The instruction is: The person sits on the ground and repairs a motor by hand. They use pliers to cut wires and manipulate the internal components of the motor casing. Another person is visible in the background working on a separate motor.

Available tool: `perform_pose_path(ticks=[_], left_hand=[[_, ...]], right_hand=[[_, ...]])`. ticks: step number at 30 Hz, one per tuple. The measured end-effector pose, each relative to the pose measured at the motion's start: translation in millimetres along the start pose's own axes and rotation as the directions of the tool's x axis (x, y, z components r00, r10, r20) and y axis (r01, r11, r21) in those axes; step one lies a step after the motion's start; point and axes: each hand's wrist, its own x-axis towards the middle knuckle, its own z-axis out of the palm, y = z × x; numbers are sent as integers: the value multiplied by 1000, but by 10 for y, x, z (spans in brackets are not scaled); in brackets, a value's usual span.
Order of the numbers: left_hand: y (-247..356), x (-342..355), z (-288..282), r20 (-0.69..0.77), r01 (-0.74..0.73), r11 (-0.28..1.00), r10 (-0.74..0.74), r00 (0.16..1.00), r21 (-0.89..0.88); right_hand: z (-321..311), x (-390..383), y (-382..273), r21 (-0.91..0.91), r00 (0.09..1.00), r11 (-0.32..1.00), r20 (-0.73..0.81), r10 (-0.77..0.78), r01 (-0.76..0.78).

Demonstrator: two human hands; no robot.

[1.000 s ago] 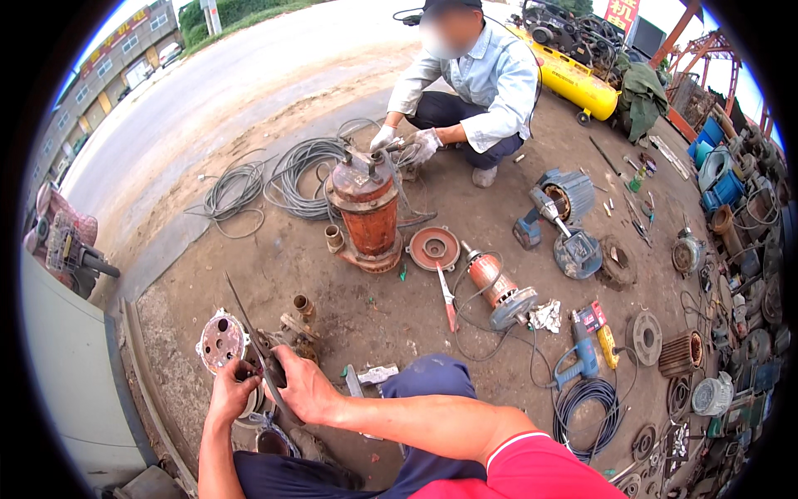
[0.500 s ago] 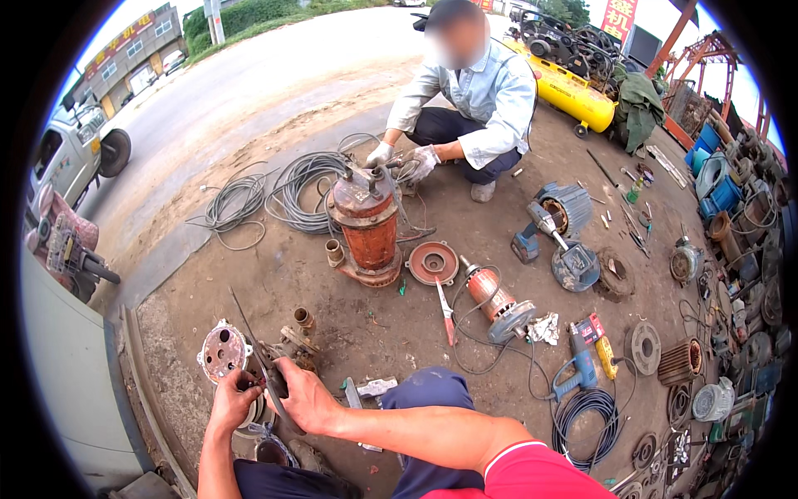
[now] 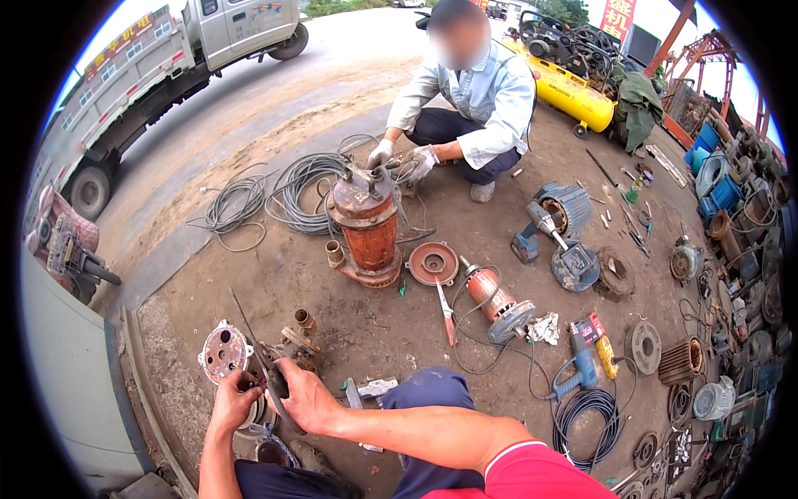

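My right hand [image 3: 301,392] is closed on a long, thin dark metal tool [image 3: 248,323] that slants up to the left. Just left of it, my left hand [image 3: 236,397] has its fingers pinched against something small beside the tool, too hidden to name. Behind both hands lie a round rusty flange plate with holes [image 3: 223,356] and a rusty cast fitting [image 3: 299,345] with an upright pipe stub. A grey metal bar [image 3: 357,399] lies to the right of my right hand, near my bent knee.
A co-worker [image 3: 482,108] squats ahead, gloved hands at a red submersible pump [image 3: 370,237] beside cable coils [image 3: 303,191]. An orange rotor [image 3: 490,295], motor [image 3: 565,208], heat gun [image 3: 573,366] and yellow compressor [image 3: 573,98] are rightward, scrap along the edge. A truck [image 3: 224,33] is on the road.
A grey truck has entered from the left and moved rightward along the road, now much larger in view. The view has shifted slightly. My hands stay at the tool with little visible change.
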Motion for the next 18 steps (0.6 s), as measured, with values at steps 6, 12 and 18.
perform_pose_path(ticks=[6,12,18], left_hand=[[61,-13,-4,3,-2,1000,2,1000,6],[58,-19,6,10,-11,1000,11,1000,-26],[63,-19,-6,7,-2,1000,2,1000,-25]], right_hand=[[-11,-1,-16,0,1000,1000,6,13,-13],[-13,-5,-6,-8,1000,1000,10,11,-11],[-23,3,-21,20,1000,1000,25,18,-19]])
